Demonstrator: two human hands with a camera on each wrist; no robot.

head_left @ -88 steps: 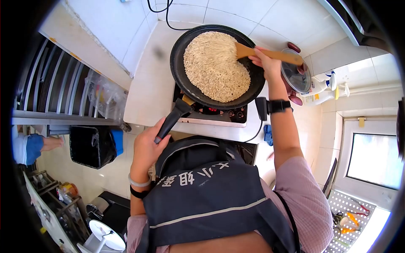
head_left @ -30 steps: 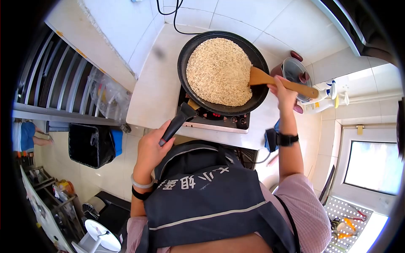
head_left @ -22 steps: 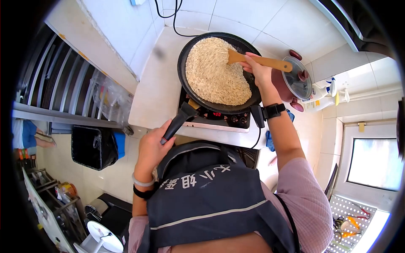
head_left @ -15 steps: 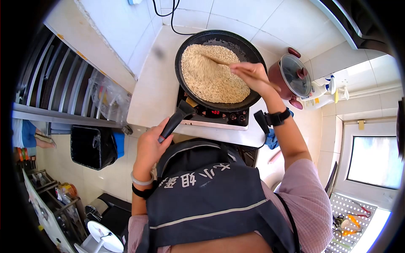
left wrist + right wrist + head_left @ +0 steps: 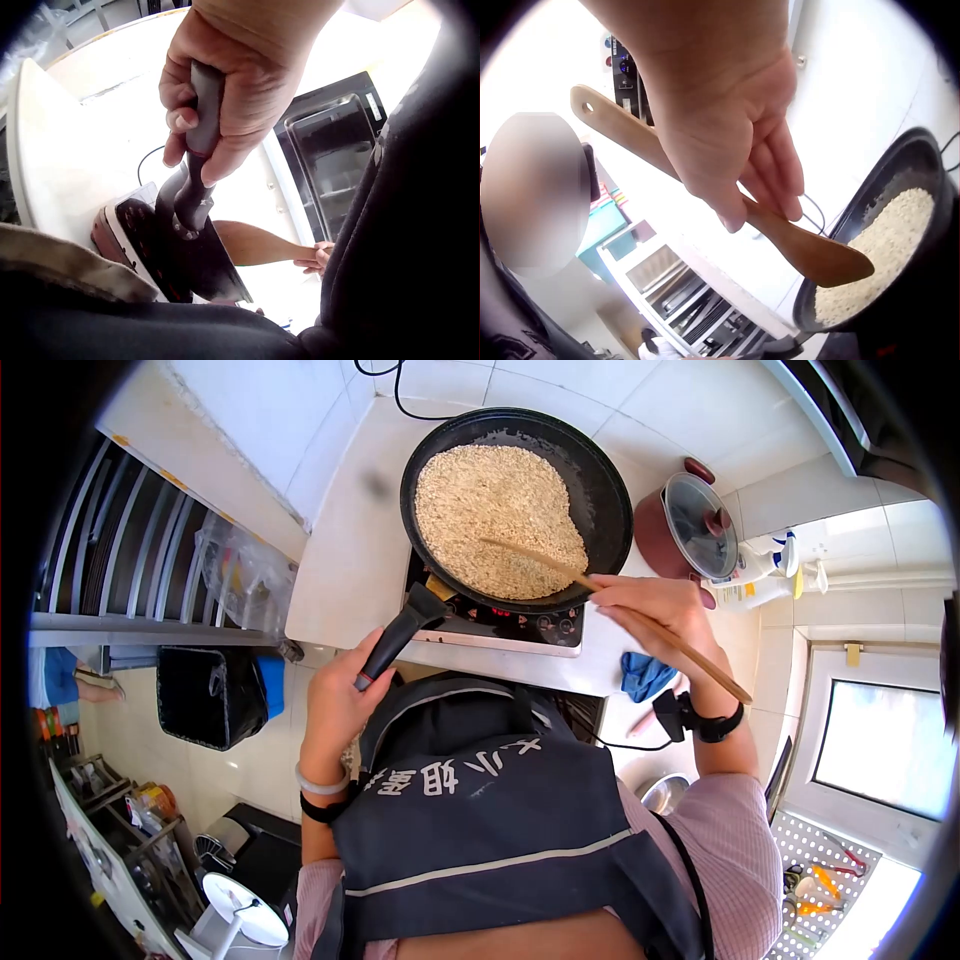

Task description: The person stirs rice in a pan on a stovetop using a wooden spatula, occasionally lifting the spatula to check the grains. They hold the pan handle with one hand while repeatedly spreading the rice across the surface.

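A black pan (image 5: 605, 510) holding pale grain flakes (image 5: 500, 510) stands on an induction cooker (image 5: 520, 635). My left hand (image 5: 340, 705) grips the pan's black handle (image 5: 400, 635); the left wrist view shows the fingers of that hand (image 5: 232, 90) wrapped round it. With its thumb and fingers, my right hand (image 5: 660, 615) holds a wooden spatula (image 5: 540, 555) at the pan's near right rim. In the head view the blade is edge-on over the lower part of the flakes. The right wrist view shows the spatula (image 5: 817, 259) in front of the flakes, the hand (image 5: 727, 142) pinching its shaft.
A maroon pot (image 5: 660, 535) with a glass lid stands right of the pan, spray bottles (image 5: 765, 565) beyond it. A blue cloth (image 5: 645, 675) lies at the counter's right. A black-lined bin (image 5: 205, 695) stands on the floor at left, below a rack (image 5: 130, 550).
My right hand has moved from over the pan toward its near right edge, and the spatula has come back with it. My left hand keeps its hold on the handle.
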